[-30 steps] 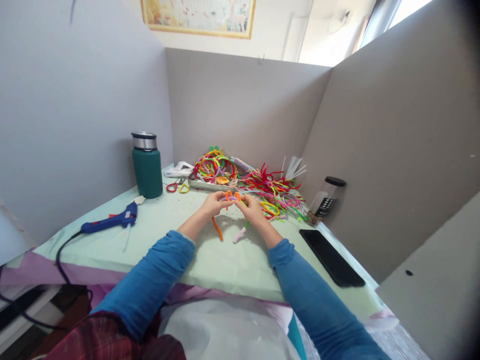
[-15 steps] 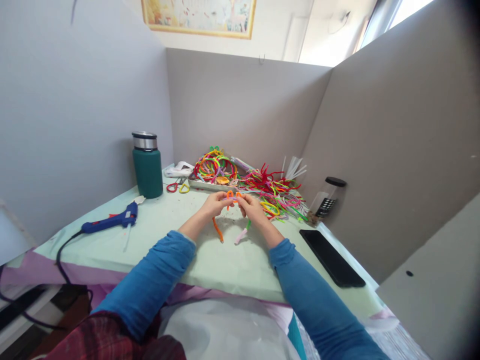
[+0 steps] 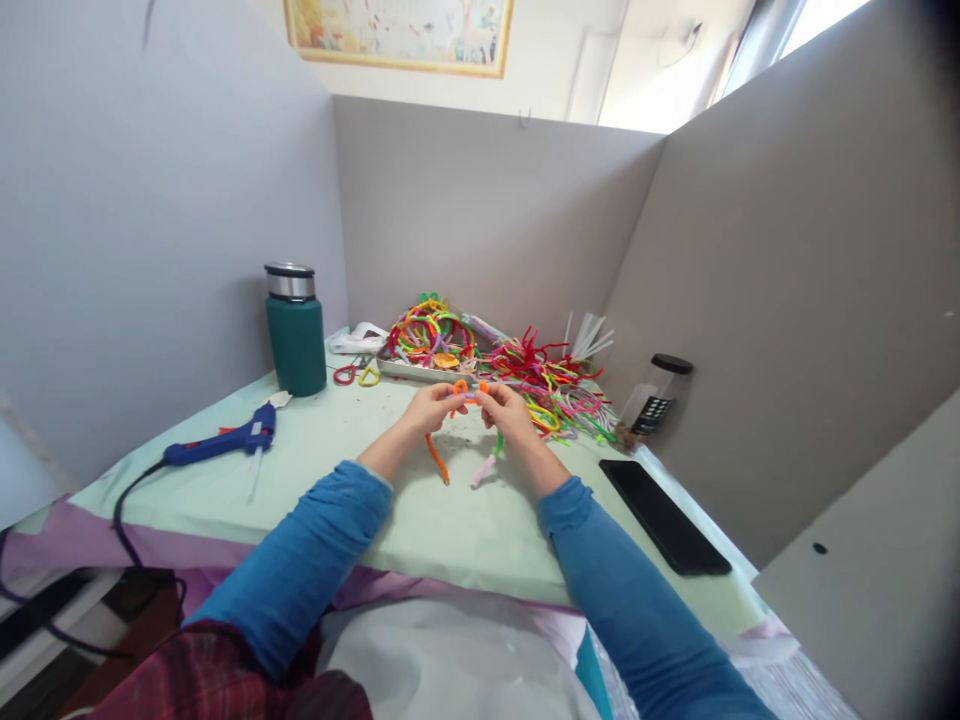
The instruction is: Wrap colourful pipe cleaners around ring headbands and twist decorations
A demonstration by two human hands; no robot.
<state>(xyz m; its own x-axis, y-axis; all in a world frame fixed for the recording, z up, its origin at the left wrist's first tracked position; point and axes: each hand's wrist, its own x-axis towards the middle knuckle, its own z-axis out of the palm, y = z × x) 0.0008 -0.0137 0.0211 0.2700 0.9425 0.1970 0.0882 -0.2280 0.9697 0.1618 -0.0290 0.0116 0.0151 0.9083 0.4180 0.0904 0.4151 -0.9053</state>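
Observation:
My left hand (image 3: pixel 427 410) and my right hand (image 3: pixel 508 408) face each other above the middle of the table, both closed in a pinch. Between them they hold a pipe-cleaner piece (image 3: pixel 460 386), with small orange loops on top and a purple stretch running across. An orange pipe-cleaner end (image 3: pixel 437 462) hangs below my left hand. Under the right one dangles a green and pale pink end (image 3: pixel 484 471). Fingers hide how these parts join.
Behind my hands lie a metal tray (image 3: pixel 420 373) of bent pipe cleaners and a loose multicoloured heap (image 3: pixel 536 365). At left are a green bottle (image 3: pixel 295 345) and a blue glue gun (image 3: pixel 225 440); at right, a black phone (image 3: pixel 664 515) and a clear bottle (image 3: pixel 656 395). Grey partitions enclose the table.
My right hand has shifted slightly, and the orange loop beside it sits a little further right. My left hand stays almost in place. The hanging ends have barely moved.

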